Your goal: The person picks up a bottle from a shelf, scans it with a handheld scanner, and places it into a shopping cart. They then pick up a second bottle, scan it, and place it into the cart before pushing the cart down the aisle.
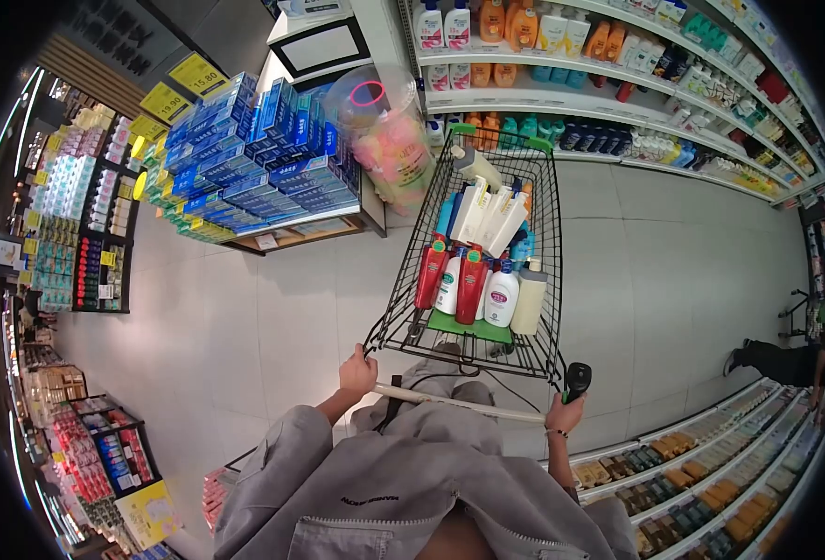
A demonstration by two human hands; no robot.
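Observation:
A black wire shopping cart (554,233) with green trim stands in front of me. My left hand (358,371) is closed around the left end of its handle, by the frame corner. At the right end, my right hand (565,412) is closed on the cart too, just below a small black device (578,378) whose kind I cannot make out. The pale handlebar (459,403) runs between both hands. In the basket are red bottles (470,287), white bottles (501,294), a beige bottle (529,301), and white pump bottles lying tilted on top (489,217).
Stacked blue boxes (263,154) fill a display stand on the left, beside a clear bin (389,149) of pink and yellow items. Bottle shelves (562,70) run along the back and right. A person in dark clothes (776,362) is at far right. Grey floor tiles (655,271) lie around the cart.

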